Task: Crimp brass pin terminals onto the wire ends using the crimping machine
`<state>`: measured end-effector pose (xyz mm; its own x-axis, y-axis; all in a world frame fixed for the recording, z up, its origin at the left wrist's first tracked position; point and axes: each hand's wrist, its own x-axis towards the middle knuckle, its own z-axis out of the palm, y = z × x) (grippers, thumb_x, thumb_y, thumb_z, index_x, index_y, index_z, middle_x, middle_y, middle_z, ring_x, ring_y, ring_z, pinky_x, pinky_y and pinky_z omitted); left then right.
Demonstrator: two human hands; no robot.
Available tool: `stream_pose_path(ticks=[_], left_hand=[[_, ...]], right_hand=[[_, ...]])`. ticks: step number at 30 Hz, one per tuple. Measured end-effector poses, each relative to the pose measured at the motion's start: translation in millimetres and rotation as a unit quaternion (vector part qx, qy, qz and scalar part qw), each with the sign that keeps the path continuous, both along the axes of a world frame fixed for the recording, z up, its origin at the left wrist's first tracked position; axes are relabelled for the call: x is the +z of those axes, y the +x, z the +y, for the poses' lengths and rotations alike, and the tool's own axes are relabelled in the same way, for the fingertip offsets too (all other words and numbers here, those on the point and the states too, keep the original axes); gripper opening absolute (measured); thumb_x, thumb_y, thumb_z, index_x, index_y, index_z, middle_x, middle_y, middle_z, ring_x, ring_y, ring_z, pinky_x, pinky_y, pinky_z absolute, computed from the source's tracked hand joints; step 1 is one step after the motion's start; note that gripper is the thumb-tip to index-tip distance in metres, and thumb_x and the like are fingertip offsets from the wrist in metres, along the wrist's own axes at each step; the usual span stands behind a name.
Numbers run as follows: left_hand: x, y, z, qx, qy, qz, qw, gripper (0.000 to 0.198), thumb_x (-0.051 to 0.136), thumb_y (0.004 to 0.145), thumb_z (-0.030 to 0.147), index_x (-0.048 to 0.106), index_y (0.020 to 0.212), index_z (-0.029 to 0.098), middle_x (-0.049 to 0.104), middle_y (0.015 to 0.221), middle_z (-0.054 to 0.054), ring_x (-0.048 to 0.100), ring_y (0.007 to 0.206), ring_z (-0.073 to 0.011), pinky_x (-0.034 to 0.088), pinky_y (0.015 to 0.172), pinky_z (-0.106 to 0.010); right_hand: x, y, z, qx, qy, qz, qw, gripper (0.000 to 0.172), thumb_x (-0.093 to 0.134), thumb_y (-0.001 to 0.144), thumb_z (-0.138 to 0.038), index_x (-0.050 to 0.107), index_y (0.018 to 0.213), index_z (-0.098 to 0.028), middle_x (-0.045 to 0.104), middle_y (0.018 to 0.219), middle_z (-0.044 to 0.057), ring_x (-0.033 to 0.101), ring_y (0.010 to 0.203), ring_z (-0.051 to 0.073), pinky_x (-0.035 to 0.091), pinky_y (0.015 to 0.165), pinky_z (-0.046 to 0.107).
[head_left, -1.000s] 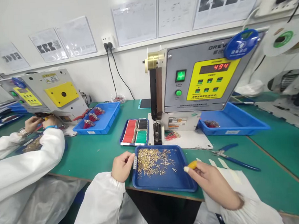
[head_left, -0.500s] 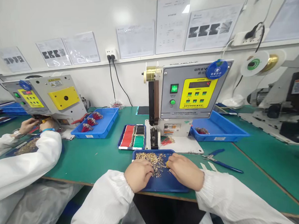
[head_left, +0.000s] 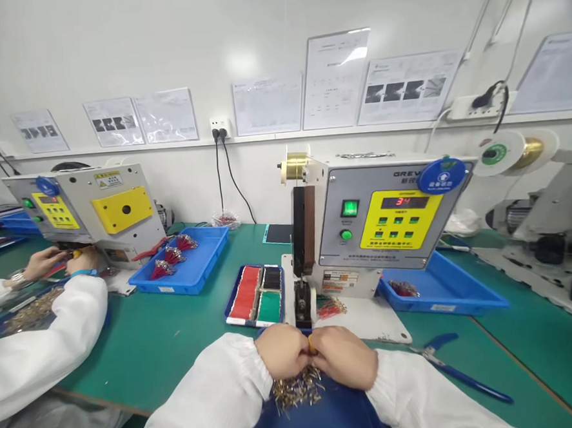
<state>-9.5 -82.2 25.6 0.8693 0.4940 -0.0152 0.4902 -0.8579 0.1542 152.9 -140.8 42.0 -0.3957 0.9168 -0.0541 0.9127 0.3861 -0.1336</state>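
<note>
Green workbench [head_left: 144, 352], white wall [head_left: 87, 52] behind, left hand [head_left: 281, 351] and right hand [head_left: 344, 358] in a closed grip on a yellow piece [head_left: 311, 345]

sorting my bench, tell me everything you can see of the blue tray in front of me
The blue tray is shallow, plastic-looking, flat at the near edge of the green bench, just in front of the crimping machine's base. A loose heap of small brass terminals lies in it. The left hand and right hand are over it, hiding its far part; its near edge runs out of view.
</note>
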Motion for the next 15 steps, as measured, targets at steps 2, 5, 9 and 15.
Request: stream_pose_path(ticks=[2,5,9,15], left_hand=[[-2.9,3,2,0.007,-0.009,0.003,1.000,0.017,0.061,0.078,0.034,0.070,0.074,0.020,0.069,0.074,-0.005,0.064,0.068,-0.0199,0.045,0.060,-0.027],[-9.9,5,1,0.007,-0.005,-0.009,1.000,0.019,0.064,0.077,0.038,0.069,0.072,0.020,0.069,0.074,-0.004,0.063,0.066,-0.0191,0.043,0.059,-0.027],[-22.6,6,0,-0.019,0.008,-0.015,1.000,0.022,0.066,0.076,0.040,0.065,0.070,0.019,0.066,0.070,-0.002,0.060,0.065,-0.0172,0.040,0.056,-0.026],[-58.0,8,19,-0.090,-0.005,-0.082,0.993,0.035,0.067,0.079,0.042,0.054,0.056,0.017,0.057,0.057,0.003,0.047,0.051,-0.0092,0.028,0.046,-0.024]], right_hand=[[-4.0,2,4,0.002,-0.005,0.018,1.000,0.010,0.054,0.078,-0.019,0.063,0.074,-0.018,0.068,0.081,0.006,0.063,0.078,0.021,0.039,0.066,0.028],[-13.3,6,7,-0.008,-0.015,0.052,0.998,0.011,0.050,0.075,-0.015,0.059,0.070,-0.019,0.066,0.076,0.003,0.061,0.073,0.019,0.037,0.064,0.027],[-30.6,9,9,-0.024,-0.027,0.088,0.995,0.009,0.051,0.067,-0.012,0.052,0.063,-0.020,0.060,0.067,0.001,0.054,0.063,0.015,0.031,0.056,0.025],[-64.5,20,21,0.004,-0.043,0.159,0.986,0.015,0.056,0.066,-0.014,0.043,0.059,-0.020,0.057,0.067,-0.001,0.049,0.060,0.012,0.029,0.052,0.023]])
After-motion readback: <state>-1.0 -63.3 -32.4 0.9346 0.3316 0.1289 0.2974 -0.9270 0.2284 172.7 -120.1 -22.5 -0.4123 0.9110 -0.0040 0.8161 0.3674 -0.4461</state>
